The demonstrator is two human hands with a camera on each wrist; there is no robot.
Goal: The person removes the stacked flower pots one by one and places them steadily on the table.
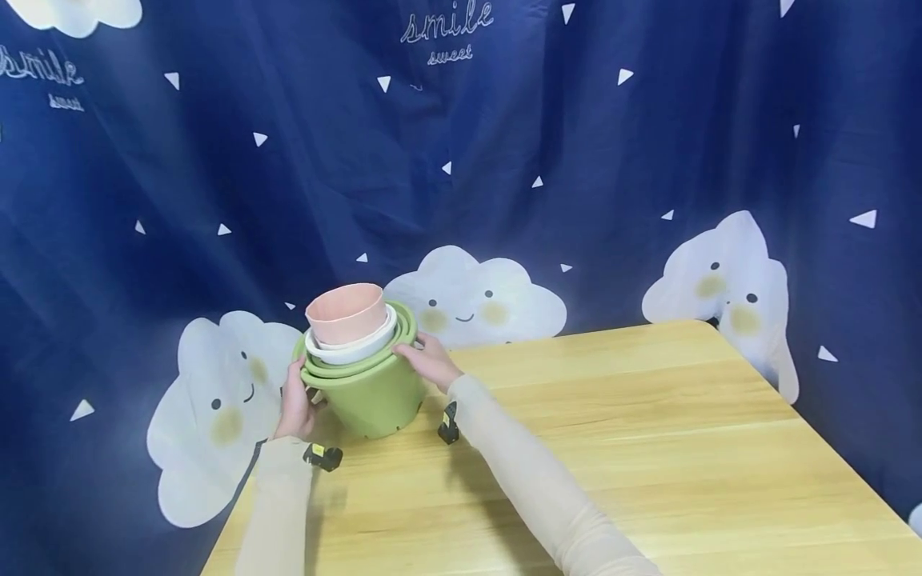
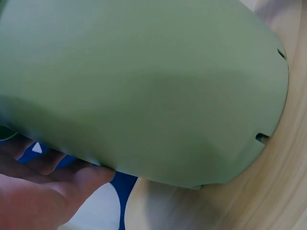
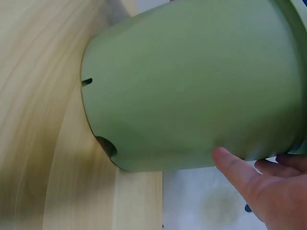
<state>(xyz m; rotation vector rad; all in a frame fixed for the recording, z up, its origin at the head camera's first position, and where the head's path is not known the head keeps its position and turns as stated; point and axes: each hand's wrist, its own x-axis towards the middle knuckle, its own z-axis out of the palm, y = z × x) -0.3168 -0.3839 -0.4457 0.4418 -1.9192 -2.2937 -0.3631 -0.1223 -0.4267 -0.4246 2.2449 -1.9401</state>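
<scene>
A stack of nested flowerpots is held between both hands near the table's far left edge. Outermost is a large green flowerpot (image 1: 374,398), with small notches along its bottom edge in both wrist views. A second green rim, white pots (image 1: 358,350) and a pink pot (image 1: 347,314) sit inside it, the pink one topmost. My left hand (image 1: 296,402) grips the big pot's left side, thumb against the wall in the left wrist view. My right hand (image 1: 430,360) holds its right side by the rim; the right wrist view shows fingers (image 3: 235,170) against the wall.
The wooden table (image 1: 648,448) stretches to the right and toward me. Behind it hangs a dark blue curtain (image 1: 504,216) printed with clouds and triangles. A small black device (image 1: 322,457) sits at the left wrist, and another (image 1: 449,424) at the right wrist.
</scene>
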